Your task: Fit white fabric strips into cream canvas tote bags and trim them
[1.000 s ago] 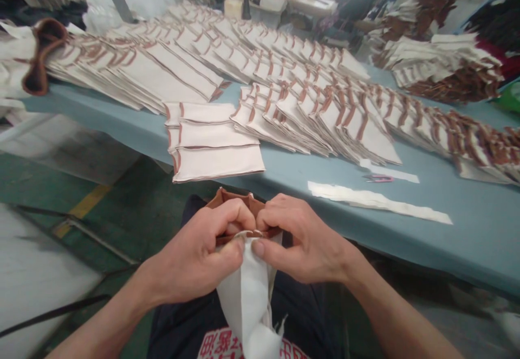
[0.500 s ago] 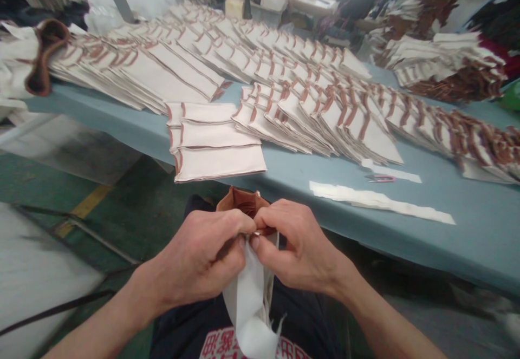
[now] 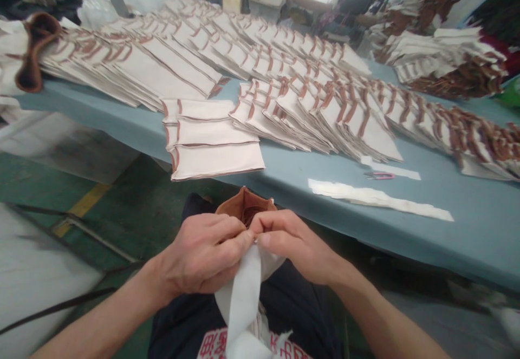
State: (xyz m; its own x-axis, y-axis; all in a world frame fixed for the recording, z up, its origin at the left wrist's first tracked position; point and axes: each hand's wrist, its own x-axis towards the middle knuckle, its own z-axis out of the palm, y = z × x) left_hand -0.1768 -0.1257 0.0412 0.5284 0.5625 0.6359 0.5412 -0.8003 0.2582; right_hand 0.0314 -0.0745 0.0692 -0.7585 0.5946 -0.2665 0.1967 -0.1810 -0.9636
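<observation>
Close to my body I hold a fabric piece (image 3: 233,206), brown inside and white outside, with its brown opening turned up and away from me. My left hand (image 3: 207,253) is closed, thumb and fingertips pinching the near edge of this piece. Right beside it my right hand (image 3: 292,242) pinches the same edge, the fingertips of both hands meeting. From under the fingers a white strip (image 3: 246,288) hangs down over my dark clothing with red lettering. What exactly lies between the fingertips is hidden.
On the blue-covered table (image 3: 292,185) ahead lie rows of white, brown-edged fabric pieces (image 3: 219,156). Thread snips (image 3: 381,175) with a pink handle and a bundle of white strips (image 3: 377,199) rest near its front edge. Brown and white fabric (image 3: 450,66) is heaped at right.
The held piece has tilted, and more of its brown opening shows. My fingertips have shifted slightly along the edge; the white strip's hanging end has swung left and lower.
</observation>
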